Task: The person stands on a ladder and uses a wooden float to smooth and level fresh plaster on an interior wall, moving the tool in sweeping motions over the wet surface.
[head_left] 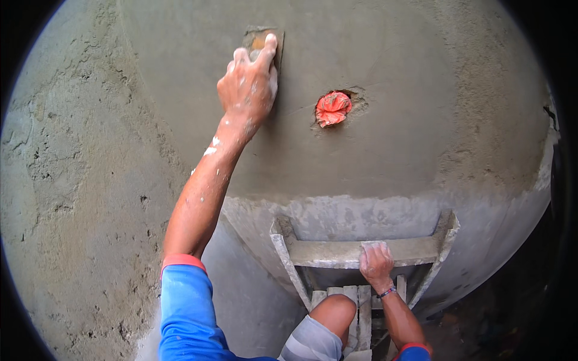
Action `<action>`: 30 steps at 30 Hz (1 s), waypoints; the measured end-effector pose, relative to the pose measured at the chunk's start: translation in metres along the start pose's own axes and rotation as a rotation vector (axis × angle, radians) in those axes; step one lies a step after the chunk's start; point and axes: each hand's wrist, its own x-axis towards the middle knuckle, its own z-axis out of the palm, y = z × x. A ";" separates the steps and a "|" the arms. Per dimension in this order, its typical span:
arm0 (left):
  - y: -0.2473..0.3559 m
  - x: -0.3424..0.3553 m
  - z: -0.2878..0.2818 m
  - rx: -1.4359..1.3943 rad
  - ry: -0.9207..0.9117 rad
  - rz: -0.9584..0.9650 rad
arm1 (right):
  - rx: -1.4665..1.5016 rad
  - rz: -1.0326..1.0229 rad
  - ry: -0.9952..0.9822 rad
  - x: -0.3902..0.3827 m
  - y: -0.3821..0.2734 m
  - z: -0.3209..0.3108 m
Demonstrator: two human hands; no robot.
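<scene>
My left hand (248, 84) is stretched up to the wall, its fingers closed round a plastering float (278, 45). The float lies against the grey, smoothed plaster (385, 54), and my hand hides much of it. To the right of the float, a crumpled red-orange plastic wad (333, 109) fills a rough-edged hole in the plaster. Lower down, my right hand (377, 262) is wrapped over the top crossbar (337, 253) of a ladder. White spatters mark my left hand and forearm.
The ladder's cement-crusted side rails (291, 265) rest near the wall, with wooden slats (359, 313) below. My bent knee (335, 310) is beside them. Rougher plaster (78, 192) covers the left side. Paler bare wall (355, 213) lies under the plaster's lower edge. A dark drop (500, 301) shows at lower right.
</scene>
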 end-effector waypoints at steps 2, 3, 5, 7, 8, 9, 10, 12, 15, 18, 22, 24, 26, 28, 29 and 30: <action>0.004 0.015 -0.003 0.061 0.046 -0.002 | 0.014 -0.006 0.006 0.006 -0.002 0.004; 0.007 0.007 0.001 0.037 0.045 0.028 | -0.011 -0.005 0.020 0.008 0.001 0.000; 0.012 -0.031 0.013 0.021 -0.017 0.053 | -0.037 0.001 0.023 0.002 0.007 -0.008; 0.000 -0.075 0.018 0.018 -0.090 0.100 | -0.023 0.016 -0.003 0.002 0.007 -0.011; -0.013 -0.093 0.022 0.014 -0.110 0.114 | -0.023 0.012 0.010 0.002 0.007 -0.011; -0.031 -0.100 0.029 0.023 -0.094 0.114 | -0.013 0.011 -0.001 0.000 0.007 -0.009; -0.052 -0.104 0.034 0.020 -0.057 0.097 | 0.002 0.007 -0.012 0.000 0.006 -0.006; -0.072 -0.082 0.029 -0.007 -0.010 -0.056 | -0.002 -0.039 0.045 0.004 0.005 -0.005; -0.099 0.019 0.007 -0.050 0.062 -0.405 | -0.012 -0.028 0.042 0.003 0.004 -0.003; -0.110 0.080 -0.010 -0.079 0.148 -0.467 | -0.013 -0.041 0.067 0.006 -0.004 -0.002; -0.039 0.021 0.003 -0.068 0.095 -0.070 | -0.032 -0.039 0.053 0.009 0.004 -0.008; -0.038 -0.034 0.016 -0.066 0.067 0.065 | -0.025 0.001 0.001 0.007 0.006 -0.011; -0.062 -0.042 0.022 -0.068 0.089 -0.007 | -0.012 0.006 -0.013 0.008 0.002 -0.010; -0.093 -0.020 0.017 -0.076 0.130 -0.148 | -0.010 0.005 -0.009 0.014 -0.003 -0.011; -0.106 0.004 0.013 -0.080 0.132 -0.215 | 0.026 0.026 -0.012 0.013 -0.003 -0.008; -0.121 0.031 0.007 -0.055 0.134 -0.258 | 0.028 0.043 -0.020 0.015 -0.005 -0.007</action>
